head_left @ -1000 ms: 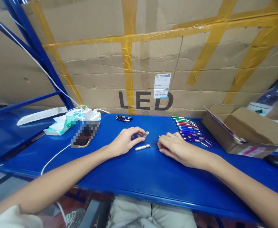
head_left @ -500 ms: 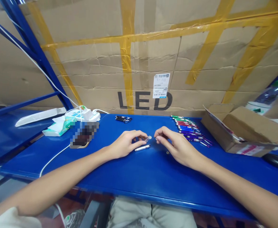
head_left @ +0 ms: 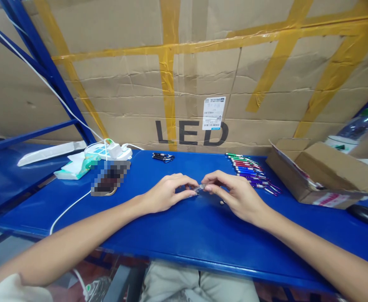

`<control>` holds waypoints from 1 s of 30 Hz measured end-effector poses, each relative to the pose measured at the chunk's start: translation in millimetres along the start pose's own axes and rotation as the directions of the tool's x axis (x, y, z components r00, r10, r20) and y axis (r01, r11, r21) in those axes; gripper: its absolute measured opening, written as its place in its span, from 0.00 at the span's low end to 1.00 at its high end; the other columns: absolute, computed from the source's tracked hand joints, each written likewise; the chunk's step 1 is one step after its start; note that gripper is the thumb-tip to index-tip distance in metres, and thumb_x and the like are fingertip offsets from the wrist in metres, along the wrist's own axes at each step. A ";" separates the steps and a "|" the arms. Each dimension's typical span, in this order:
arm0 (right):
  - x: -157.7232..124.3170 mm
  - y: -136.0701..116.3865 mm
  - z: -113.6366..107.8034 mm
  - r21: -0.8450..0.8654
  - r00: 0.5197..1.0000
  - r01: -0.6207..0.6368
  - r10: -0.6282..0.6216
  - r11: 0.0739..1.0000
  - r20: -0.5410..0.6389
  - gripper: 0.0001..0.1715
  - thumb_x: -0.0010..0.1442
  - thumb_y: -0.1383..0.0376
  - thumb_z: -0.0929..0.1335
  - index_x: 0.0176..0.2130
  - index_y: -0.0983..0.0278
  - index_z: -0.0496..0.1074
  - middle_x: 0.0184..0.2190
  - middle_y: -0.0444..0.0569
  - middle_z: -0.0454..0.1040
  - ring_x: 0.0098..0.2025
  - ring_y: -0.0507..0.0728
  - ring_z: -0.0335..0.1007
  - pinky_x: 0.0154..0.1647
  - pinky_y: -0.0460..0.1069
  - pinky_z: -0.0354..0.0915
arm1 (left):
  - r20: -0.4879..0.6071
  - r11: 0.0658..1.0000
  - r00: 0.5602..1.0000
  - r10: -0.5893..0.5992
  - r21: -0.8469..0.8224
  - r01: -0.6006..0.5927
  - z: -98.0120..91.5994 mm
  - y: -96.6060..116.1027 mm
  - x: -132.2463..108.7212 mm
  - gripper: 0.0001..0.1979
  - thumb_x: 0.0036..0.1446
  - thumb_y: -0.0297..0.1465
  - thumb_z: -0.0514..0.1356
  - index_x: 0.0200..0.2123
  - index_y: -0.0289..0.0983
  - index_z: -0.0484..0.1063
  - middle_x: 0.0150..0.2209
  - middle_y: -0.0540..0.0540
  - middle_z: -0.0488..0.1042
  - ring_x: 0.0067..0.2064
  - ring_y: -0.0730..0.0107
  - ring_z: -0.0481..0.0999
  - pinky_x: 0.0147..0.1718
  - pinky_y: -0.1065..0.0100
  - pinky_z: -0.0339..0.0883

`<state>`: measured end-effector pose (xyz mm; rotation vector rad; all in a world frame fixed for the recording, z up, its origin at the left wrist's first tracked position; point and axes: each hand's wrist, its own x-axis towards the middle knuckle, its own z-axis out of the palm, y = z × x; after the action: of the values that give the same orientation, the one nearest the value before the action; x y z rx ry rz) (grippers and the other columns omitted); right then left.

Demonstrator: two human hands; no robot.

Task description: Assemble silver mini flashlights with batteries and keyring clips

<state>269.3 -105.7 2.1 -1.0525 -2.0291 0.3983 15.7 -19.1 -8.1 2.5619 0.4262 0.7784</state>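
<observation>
My left hand [head_left: 167, 193] and my right hand [head_left: 239, 193] meet at the middle of the blue table [head_left: 184, 235]. Both pinch a small silver flashlight part [head_left: 199, 188] between their fingertips, just above the table top. The silver tube that lay by my left hand is hidden behind the fingers. Just under my right hand, a tiny round piece [head_left: 222, 202] lies on the table.
A row of coloured pen lights [head_left: 250, 171] lies at the back right beside an open cardboard box [head_left: 322, 176]. A black keychain light [head_left: 162, 157], a phone [head_left: 110, 179], a power strip [head_left: 108, 150] and tissues [head_left: 73, 165] sit at the back left. A black mouse [head_left: 366, 214] is at far right.
My right hand rose from the table and moved left to meet my left hand at the silver part. A tiny round piece is left where that hand rested.
</observation>
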 end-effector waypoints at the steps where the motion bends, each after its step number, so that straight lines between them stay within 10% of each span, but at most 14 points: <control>1: -0.2 0.1 0.1 -0.009 1.000 0.002 -0.002 1.000 -0.008 0.09 0.77 0.58 0.67 0.48 0.59 0.76 0.41 0.48 0.83 0.41 0.57 0.79 0.46 0.49 0.72 | 0.002 1.000 1.000 -0.001 -0.006 0.001 0.0 0.6 -0.2 0.11 0.75 0.36 0.63 0.55 0.39 0.80 0.46 0.45 0.84 0.47 0.64 0.82 0.50 0.66 0.73; 19: -1.5 -7.6 13.7 0.179 0.995 0.022 -0.004 0.984 -0.097 0.16 0.73 0.52 0.72 0.37 0.60 0.76 0.37 0.49 0.79 0.40 0.59 0.76 0.44 0.54 0.71 | -0.084 0.990 0.987 0.140 0.031 -0.138 1.8 4.8 -1.5 0.12 0.76 0.37 0.61 0.54 0.38 0.80 0.48 0.41 0.85 0.48 0.62 0.83 0.50 0.63 0.75; 24: -1.8 0.3 -4.7 -0.040 0.997 0.080 -0.080 0.996 0.005 0.11 0.78 0.56 0.67 0.48 0.59 0.76 0.42 0.51 0.79 0.44 0.59 0.74 0.48 0.54 0.68 | -0.085 0.992 0.989 0.125 0.010 -0.125 -0.5 1.7 0.5 0.11 0.76 0.35 0.61 0.54 0.38 0.80 0.50 0.41 0.85 0.51 0.61 0.83 0.54 0.61 0.75; 30: -0.2 16.5 -39.1 -0.177 0.898 0.012 0.067 0.984 0.436 0.17 0.75 0.49 0.70 0.43 0.59 0.77 0.42 0.49 0.79 0.46 0.61 0.72 0.49 0.55 0.66 | -0.107 0.995 0.989 0.100 0.015 -0.099 -3.9 -2.6 1.0 0.10 0.76 0.33 0.62 0.54 0.38 0.80 0.53 0.41 0.85 0.55 0.60 0.82 0.58 0.59 0.75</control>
<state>308.4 -99.0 17.0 -1.1785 -2.4923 0.5175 13.7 -15.3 -5.9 2.5742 0.3382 0.9559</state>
